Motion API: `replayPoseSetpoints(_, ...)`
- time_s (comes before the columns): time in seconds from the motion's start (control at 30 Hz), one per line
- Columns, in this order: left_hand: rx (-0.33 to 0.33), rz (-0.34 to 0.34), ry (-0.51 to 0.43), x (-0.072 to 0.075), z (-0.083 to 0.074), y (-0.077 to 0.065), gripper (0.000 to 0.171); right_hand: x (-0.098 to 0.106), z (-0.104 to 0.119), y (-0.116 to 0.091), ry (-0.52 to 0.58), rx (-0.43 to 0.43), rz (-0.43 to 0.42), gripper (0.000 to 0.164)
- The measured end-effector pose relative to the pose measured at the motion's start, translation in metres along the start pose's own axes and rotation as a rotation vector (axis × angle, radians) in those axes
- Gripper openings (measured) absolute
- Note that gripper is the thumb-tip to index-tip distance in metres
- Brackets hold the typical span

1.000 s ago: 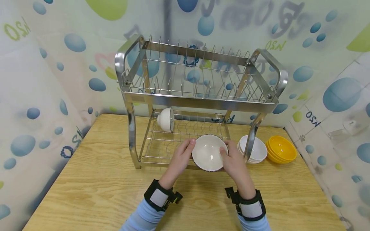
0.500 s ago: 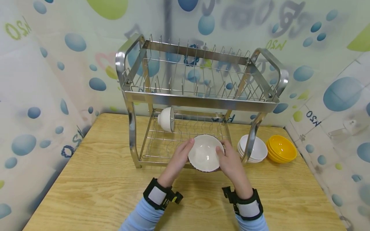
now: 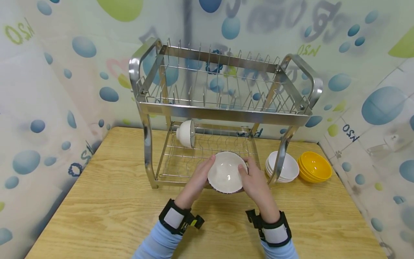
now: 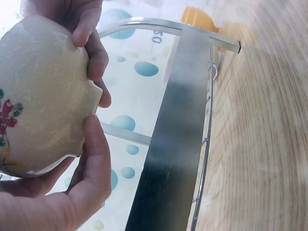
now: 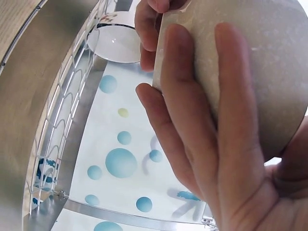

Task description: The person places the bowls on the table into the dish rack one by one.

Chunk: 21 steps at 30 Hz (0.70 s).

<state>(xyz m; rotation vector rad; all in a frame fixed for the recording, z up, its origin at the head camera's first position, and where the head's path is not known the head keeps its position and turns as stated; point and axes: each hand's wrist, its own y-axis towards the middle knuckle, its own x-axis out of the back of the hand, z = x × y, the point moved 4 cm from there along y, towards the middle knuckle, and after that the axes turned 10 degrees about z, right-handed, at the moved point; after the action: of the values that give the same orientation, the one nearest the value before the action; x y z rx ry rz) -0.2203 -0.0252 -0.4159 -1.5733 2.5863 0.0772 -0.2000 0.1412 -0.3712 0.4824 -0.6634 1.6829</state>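
Cream glaze covers the flower-painted bowl (image 3: pixel 227 173) that left hand (image 3: pixel 198 176) and right hand (image 3: pixel 255 181) grasp together, probably for steadiness, by the front edge of the dish rack (image 3: pixel 223 112). Near its lower tier's (image 3: pixel 176 184) back-left corner, a white footed bowl (image 3: pixel 185 134) rests sideways, presumably wedged.

Both hands gripping, held close together, palms facing each other.
The left forearm (image 3: pixel 158 241) and right forearm (image 3: pixel 280 251), in light blue sleeves, slant forward and inward, leaving the wrists farther apart than the hands. On the left hand (image 3: pixel 198 177) the thumb lies along the near upper side; the right hand (image 3: pixel 254 180) has its thumb angled inward over the top. Seen from its wrist, three right fingers (image 5: pixel 238 101) stretch long, slightly bent, with gaps between.
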Motion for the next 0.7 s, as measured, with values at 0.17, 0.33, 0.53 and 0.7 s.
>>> replayPoseSetpoints(0.17, -0.009, 0.013, -0.010, 0.0010, 0.0005, -0.0001, 0.061, -0.0012, 0.0001, 0.0007, -0.016, -0.001, -0.004, 0.036)
replayPoseSetpoints(0.33, 0.010, 0.026, -0.018, 0.0009, 0.0012, -0.0008, 0.058, -0.0016, -0.0013, 0.0006, -0.006, -0.006, 0.000, 0.036)
replayPoseSetpoints(0.53, 0.050, 0.019, 0.012, 0.0009, 0.0048, -0.0002, 0.064, -0.0018, -0.0043, 0.0030, 0.014, -0.005, 0.006, 0.037)
replayPoseSetpoints(0.7, 0.042, -0.017, 0.003, 0.0012, 0.0059, -0.0002, 0.065, -0.0044, -0.0073, 0.0047, 0.108, -0.009, 0.019, 0.038)
